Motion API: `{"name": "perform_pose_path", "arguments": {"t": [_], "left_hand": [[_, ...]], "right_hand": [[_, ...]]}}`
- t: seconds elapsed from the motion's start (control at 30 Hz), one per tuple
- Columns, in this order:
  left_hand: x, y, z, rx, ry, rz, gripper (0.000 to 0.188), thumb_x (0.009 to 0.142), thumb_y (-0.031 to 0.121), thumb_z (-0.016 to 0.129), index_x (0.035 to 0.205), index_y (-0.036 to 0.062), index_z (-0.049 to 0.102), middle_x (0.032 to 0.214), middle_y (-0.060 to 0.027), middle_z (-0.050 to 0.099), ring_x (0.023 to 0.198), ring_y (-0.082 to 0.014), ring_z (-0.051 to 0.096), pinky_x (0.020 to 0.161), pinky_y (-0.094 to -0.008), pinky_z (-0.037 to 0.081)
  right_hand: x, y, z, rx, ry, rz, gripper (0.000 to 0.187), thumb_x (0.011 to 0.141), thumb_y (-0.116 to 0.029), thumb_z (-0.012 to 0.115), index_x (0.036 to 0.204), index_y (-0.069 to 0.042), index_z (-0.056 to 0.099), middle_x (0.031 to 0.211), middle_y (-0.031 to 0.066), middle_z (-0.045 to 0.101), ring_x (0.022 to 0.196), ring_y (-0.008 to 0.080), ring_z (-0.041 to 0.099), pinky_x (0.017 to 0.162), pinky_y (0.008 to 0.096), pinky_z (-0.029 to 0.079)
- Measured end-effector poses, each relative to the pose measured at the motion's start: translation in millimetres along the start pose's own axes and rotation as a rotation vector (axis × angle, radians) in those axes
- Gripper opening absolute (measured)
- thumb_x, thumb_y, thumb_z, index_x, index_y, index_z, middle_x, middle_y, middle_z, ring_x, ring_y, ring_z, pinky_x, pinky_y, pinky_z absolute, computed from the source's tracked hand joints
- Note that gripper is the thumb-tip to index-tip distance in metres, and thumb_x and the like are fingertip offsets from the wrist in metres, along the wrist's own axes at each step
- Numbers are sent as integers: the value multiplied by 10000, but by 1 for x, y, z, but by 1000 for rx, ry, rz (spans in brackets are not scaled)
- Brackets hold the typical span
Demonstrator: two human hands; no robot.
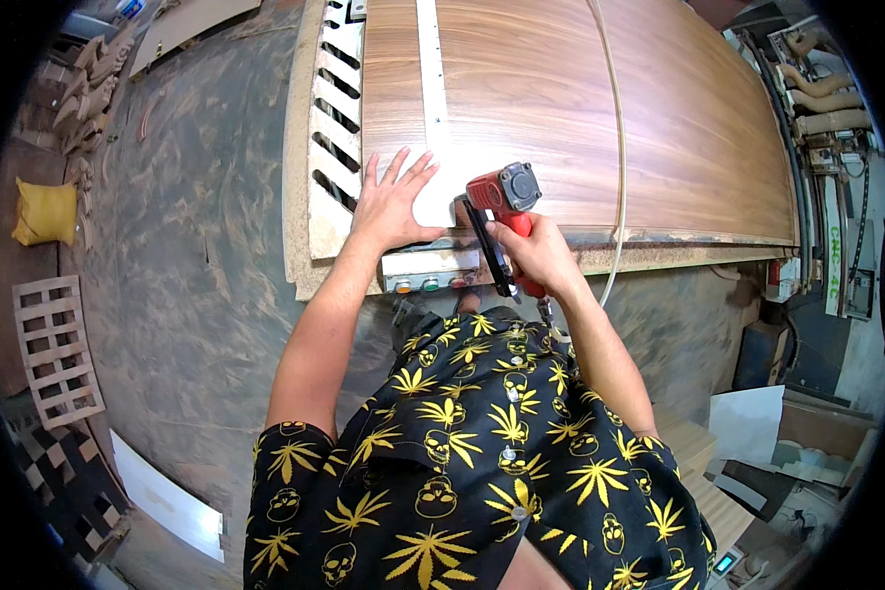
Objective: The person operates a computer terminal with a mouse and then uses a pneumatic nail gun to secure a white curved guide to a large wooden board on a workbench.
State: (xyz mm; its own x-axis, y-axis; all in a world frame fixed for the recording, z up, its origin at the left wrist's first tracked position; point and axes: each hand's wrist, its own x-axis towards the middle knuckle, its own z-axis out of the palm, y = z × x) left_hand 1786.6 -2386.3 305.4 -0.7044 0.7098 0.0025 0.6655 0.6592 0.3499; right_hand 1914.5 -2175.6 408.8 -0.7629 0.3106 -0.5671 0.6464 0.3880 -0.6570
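A red and black pneumatic nail gun (502,187) is gripped by my right hand (541,256), its nose at the near edge of a wood-grain panel (541,108). My left hand (395,205) lies with fingers spread, pressing near the panel's front left corner. Under and beside its fingers is the near end of a long white strip (433,79), which runs away from me over the panel. Left of that hand stretches a pale slotted piece (334,128) with slanted dark openings. What the nail gun's tip touches is hard to make out.
A pale air hose (615,108) crosses the panel and drops over its near edge. Below my left hand sits a control box (430,270) with coloured buttons. Machinery with ducts (824,103) stands at right. A yellow sack (44,211) and a wooden lattice (57,349) lie at left.
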Motion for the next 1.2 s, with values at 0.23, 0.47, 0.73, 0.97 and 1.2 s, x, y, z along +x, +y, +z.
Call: {"name": "perform_pose_path", "arguments": {"t": [0.23,0.47,0.73,0.97,1.2], "left_hand": [[2,0,1,13,-33,-18,1069,624,609,820,1544,253,410,1654,49,299,1545,-234,211,1267,-566,29],[2,0,-2,-64,-31,-10,1058,618,563,841,1532,225,430,1648,22,323,1547,-264,207,1259,-572,34],[6,1,-5,-88,-64,-30,1080,592,563,857,1529,229,434,1645,5,332,1551,-273,194,1255,-580,24],[6,4,-7,-75,-81,-56,1094,579,557,864,1529,231,433,1649,12,324,1551,-271,194,1259,-573,15],[4,2,-6,-84,-66,-52,1075,581,542,863,1522,239,439,1650,24,317,1546,-281,207,1262,-574,24]], "right_hand": [[-1,1,-1,2,-4,7,429,907,-377,722,1005,40,717,710,88,675,647,146,617,646,347,520],[-6,-6,-4,51,-10,-8,414,907,-367,730,1006,35,720,705,97,679,649,147,626,648,348,526],[-5,0,-6,56,-21,-60,428,909,-377,729,1030,34,716,723,124,694,660,164,649,664,358,540],[-10,-4,-8,35,-21,-32,425,912,-378,726,1016,34,717,705,108,688,635,157,637,633,349,533],[-7,-1,-6,58,2,-18,406,908,-350,737,1009,42,717,690,86,675,614,148,620,609,340,524]]}}
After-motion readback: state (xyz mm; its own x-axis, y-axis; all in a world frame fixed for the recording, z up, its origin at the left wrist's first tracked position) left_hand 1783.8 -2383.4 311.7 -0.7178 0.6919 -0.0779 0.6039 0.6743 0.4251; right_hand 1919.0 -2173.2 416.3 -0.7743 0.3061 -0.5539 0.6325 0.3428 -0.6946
